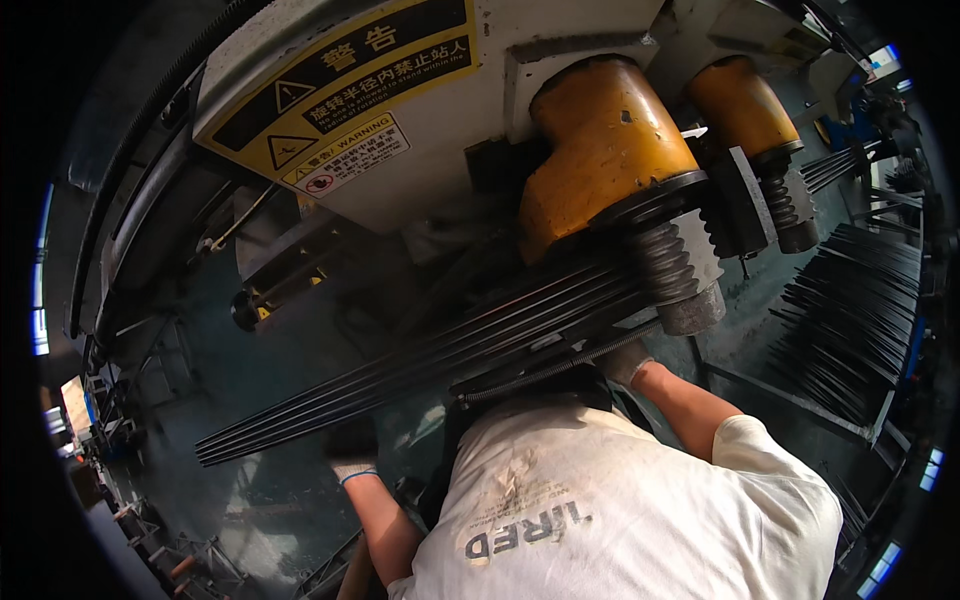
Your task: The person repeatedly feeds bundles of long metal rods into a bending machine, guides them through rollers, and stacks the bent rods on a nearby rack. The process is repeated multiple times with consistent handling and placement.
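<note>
Rack at right: holds a stack of dark flat steel strips, laid side by side, fanned.

Bundle of long black steel leaves: stacked flat on one another, slightly bowed, running from lower left up to the right, where it passes under the yellow press cylinder and its threaded screw. A second yellow cylinder stands further right.

Left hand, in a white work glove, is up against the underside of the bundle near its free left end; grip not visible, cannot tell. Right hand, gloved, is at the bundle just below the screw; fingers hidden, cannot tell. Hands well apart, the person's white shirt between them.
</note>
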A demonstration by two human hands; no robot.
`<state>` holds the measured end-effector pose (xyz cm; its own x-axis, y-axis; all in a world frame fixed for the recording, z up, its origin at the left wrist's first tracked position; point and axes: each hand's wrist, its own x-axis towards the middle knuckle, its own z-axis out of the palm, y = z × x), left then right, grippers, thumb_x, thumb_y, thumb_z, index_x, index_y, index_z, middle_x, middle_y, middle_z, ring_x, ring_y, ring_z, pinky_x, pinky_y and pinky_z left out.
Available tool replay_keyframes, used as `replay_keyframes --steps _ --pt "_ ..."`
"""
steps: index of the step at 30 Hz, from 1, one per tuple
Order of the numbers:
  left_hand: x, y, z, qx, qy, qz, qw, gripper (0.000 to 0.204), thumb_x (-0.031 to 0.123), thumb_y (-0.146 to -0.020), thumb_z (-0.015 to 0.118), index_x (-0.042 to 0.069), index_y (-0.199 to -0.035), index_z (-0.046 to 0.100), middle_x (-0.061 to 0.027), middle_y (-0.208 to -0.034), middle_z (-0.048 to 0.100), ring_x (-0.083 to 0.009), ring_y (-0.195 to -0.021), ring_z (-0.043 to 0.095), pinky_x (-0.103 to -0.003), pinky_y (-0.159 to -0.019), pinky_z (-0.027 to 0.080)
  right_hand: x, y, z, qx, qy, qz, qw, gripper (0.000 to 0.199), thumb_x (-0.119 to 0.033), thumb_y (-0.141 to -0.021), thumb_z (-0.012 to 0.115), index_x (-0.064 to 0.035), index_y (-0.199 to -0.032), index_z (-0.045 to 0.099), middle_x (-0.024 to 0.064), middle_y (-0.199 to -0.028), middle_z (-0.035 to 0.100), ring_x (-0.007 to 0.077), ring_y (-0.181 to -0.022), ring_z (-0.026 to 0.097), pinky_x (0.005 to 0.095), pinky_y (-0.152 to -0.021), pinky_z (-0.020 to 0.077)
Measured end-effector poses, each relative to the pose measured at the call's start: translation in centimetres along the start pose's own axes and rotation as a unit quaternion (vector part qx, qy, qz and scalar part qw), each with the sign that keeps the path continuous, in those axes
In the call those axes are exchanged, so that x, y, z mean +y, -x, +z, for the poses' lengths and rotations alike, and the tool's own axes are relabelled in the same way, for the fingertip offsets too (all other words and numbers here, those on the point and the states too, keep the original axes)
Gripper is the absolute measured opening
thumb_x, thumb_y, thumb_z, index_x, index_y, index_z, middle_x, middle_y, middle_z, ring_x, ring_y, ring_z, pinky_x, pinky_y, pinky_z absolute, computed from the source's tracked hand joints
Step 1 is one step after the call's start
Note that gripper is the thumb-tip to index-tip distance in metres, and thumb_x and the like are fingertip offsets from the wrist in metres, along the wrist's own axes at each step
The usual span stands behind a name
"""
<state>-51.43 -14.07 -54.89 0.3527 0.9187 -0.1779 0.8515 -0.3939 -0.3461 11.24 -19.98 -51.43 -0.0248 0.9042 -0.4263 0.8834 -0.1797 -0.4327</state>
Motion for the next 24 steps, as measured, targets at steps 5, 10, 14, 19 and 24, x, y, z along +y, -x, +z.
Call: replay_keyframes --steps 5,10,14,19,24 --pt "9.0 -5.8 -5.7 0.063 0.011 0.105 0.992 0.033 0.028 -0.100 0.063 0.014 -0.124 0.080 -0.0138 -0.133 0.077 -0.0345 -0.130 0.070 -0.051 -0.106 0.057 -1.6 4.2 -6.2 0.103 -0.059 -0.192 0.974 0.038 -0.016 -0.098 0.073 -0.0136 -0.135 0.079 0.0172 -0.126 0.079 0.0409 -0.114 0.076 0.0473 -0.102 0.0608" --pt "5.4 -8.4 -2.9 -0.076 -0.026 0.147 0.986 0.032 0.031 -0.103 0.064 0.013 -0.125 0.077 -0.0161 -0.133 0.074 -0.0326 -0.125 0.068 -0.051 -0.105 0.054 -10.5 7.8 -16.9 0.101 -0.159 -0.233 0.954 0.041 -0.012 -0.093 0.076 -0.0100 -0.134 0.078 0.0155 -0.113 0.080 0.0387 -0.099 0.077 0.0464 -0.087 0.0628" --pt "4.9 -10.1 -1.3 0.143 -0.477 0.277 0.822 0.023 0.026 -0.103 0.062 0.015 -0.116 0.078 -0.0145 -0.137 0.071 -0.0324 -0.130 0.066 -0.049 -0.103 0.055 -18.0 11.0 -20.8 0.239 -0.164 -0.429 0.856 0.038 -0.018 -0.092 0.079 -0.0067 -0.128 0.079 0.0105 -0.092 0.077 0.0314 -0.080 0.076 0.0438 -0.068 0.0584" --pt "9.8 -8.8 -1.0 0.128 -0.167 0.285 0.935 0.025 0.025 -0.106 0.058 0.013 -0.118 0.078 -0.0148 -0.141 0.070 -0.0336 -0.132 0.065 -0.051 -0.106 0.054 -29.2 16.1 -22.8 0.424 -0.274 -0.520 0.690 0.017 -0.018 -0.089 0.083 -0.0073 -0.102 0.080 0.0084 -0.092 0.074 0.0247 -0.080 0.074 0.0404 -0.071 0.0600" --pt "9.2 -5.1 0.4 0.066 -0.103 0.215 0.969 0.029 0.026 -0.109 0.056 0.011 -0.122 0.077 -0.0158 -0.143 0.068 -0.0346 -0.132 0.064 -0.053 -0.109 0.053 -29.2 18.6 -22.4 0.435 -0.275 -0.555 0.653 0.017 -0.014 -0.092 0.082 -0.0059 -0.107 0.080 0.0095 -0.095 0.076 0.0237 -0.082 0.075 0.0381 -0.073 0.0615"
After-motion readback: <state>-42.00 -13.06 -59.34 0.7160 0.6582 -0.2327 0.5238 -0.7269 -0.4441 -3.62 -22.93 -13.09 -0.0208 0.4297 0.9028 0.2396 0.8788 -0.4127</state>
